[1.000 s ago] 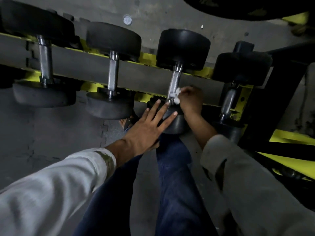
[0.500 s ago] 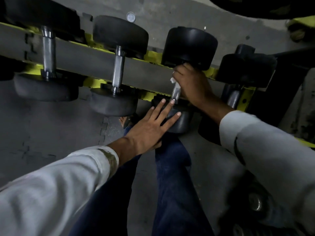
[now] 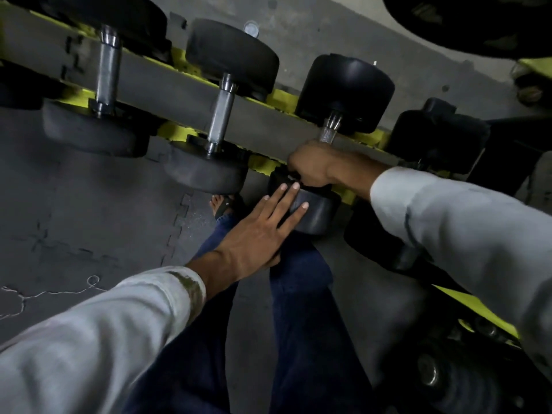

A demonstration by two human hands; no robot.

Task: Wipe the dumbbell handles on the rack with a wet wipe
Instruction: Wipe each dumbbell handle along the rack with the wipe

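Several black dumbbells lie across a yellow and grey rack (image 3: pixel 179 85). My right hand (image 3: pixel 313 165) is curled round the near end of the third dumbbell's steel handle (image 3: pixel 328 130); the wet wipe is hidden inside the fist. Only the far stub of that handle shows above my knuckles. My left hand (image 3: pixel 263 231) rests with straight fingers flat on the near black head (image 3: pixel 319 210) of the same dumbbell. Two more dumbbells with bare steel handles, one (image 3: pixel 221 115) and another (image 3: pixel 107 70), sit to the left.
A fourth dumbbell (image 3: pixel 439 132) sits to the right, partly behind my right forearm. Grey interlocking floor mats (image 3: pixel 89 219) lie below the rack. My legs in blue trousers and a sandalled foot (image 3: pixel 221 204) stand under my hands. A large dark weight plate (image 3: pixel 478 22) hangs at top right.
My right hand slid from the near end of the handle up to the far head, then back down to the near end. The wipe is now hidden. My left hand stayed put.
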